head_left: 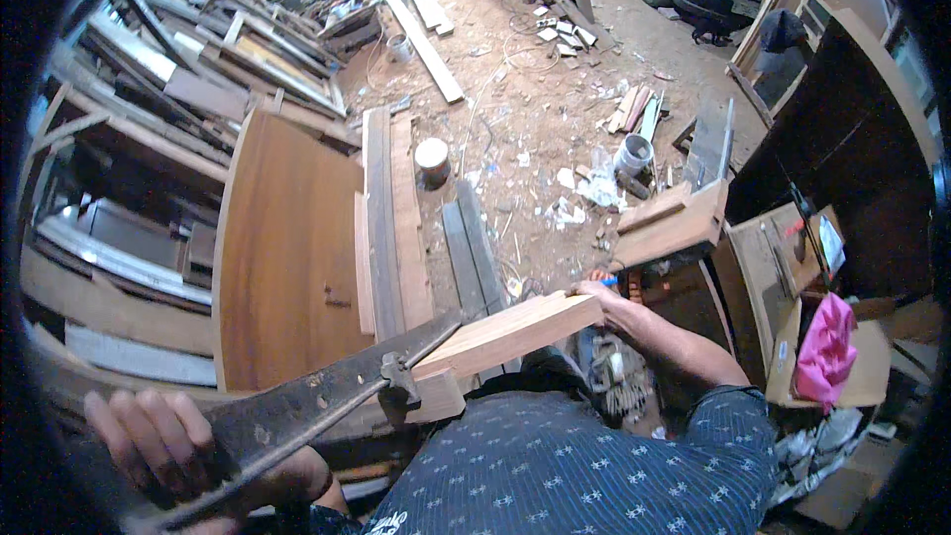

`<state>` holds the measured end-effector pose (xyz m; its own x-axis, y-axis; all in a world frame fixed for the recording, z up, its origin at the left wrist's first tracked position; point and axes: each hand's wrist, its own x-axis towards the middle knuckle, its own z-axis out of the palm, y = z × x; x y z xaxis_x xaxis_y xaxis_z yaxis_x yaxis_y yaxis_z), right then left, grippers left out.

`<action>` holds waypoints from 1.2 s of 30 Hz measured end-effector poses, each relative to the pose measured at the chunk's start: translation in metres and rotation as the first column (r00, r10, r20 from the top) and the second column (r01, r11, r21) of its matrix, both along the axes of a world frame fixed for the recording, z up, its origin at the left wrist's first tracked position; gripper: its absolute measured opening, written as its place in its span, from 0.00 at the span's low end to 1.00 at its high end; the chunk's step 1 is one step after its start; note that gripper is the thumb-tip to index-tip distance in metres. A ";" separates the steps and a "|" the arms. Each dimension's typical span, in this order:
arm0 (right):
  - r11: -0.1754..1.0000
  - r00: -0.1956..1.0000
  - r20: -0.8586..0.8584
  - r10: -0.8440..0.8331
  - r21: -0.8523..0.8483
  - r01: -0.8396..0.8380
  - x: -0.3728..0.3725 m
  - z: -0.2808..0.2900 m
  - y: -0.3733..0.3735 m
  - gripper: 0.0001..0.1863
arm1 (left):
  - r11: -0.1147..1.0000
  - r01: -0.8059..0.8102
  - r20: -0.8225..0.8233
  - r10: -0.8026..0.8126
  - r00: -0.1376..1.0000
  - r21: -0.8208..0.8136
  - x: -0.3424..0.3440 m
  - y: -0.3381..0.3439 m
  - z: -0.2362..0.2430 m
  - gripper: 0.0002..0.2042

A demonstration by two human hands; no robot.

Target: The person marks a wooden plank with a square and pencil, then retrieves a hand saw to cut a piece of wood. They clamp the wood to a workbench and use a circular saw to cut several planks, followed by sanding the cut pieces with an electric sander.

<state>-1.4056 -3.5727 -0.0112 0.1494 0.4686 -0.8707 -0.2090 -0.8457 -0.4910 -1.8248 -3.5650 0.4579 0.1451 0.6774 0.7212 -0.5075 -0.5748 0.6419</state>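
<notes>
The pale beam [530, 333] lies across the person's front, long axis from eight to two o'clock. The right hand [597, 295], nearer, grasps its two-o'clock end. Off toward eight, the left hand [163, 444] curls around the metal rod [332, 404], beside a dark board [287, 398].

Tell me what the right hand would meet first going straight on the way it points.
The light wooden board, most likely: the right hand seems to touch its right end. Past that, the line appears to run toward the grey planks, though depth is unclear.
</notes>
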 end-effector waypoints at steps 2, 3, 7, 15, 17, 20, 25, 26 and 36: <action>0.986 0.982 -0.168 -0.090 0.127 0.112 0.049 -0.071 0.052 0.15 | 0.998 -0.001 0.054 0.004 0.999 -0.057 0.051 0.068 -0.016 0.18; 0.970 0.958 -0.266 -0.107 0.184 0.159 0.070 -0.105 0.083 0.14 | 0.997 -0.014 0.077 0.020 0.997 -0.074 0.080 0.098 -0.022 0.17; 0.890 0.984 0.040 0.172 0.423 -0.172 0.137 -0.100 0.174 0.23 | 0.983 -0.021 0.092 0.039 0.995 -0.185 0.160 0.213 -0.043 0.17; 0.497 0.579 0.684 -0.444 0.726 -0.476 0.237 0.005 0.252 0.39 | 0.994 0.082 0.073 -0.077 0.994 -0.072 0.240 0.396 0.002 0.18; 0.368 0.569 0.525 -0.633 0.851 -0.375 0.252 0.031 0.305 0.38 | 0.995 0.076 0.086 -0.070 0.994 -0.059 0.263 0.440 0.016 0.17; 0.321 0.492 0.509 -0.706 0.850 -0.419 0.301 0.034 0.408 0.33 | 0.902 0.428 -0.071 -0.424 0.903 0.058 0.293 0.531 0.038 0.20; 0.296 0.450 0.527 -0.721 0.821 -0.487 0.348 0.116 0.542 0.23 | 0.574 0.816 -0.421 -0.726 0.544 0.064 0.329 0.755 0.065 0.25; 0.311 0.422 0.544 -0.725 0.806 -0.504 0.357 0.129 0.568 0.22 | 0.718 0.694 -0.293 -0.654 0.697 0.047 0.325 0.812 0.062 0.26; 0.695 -0.044 0.899 -0.435 0.305 -0.651 0.438 0.287 0.890 0.34 | 0.635 0.522 0.404 -0.337 0.850 -0.569 0.521 1.187 -0.210 0.36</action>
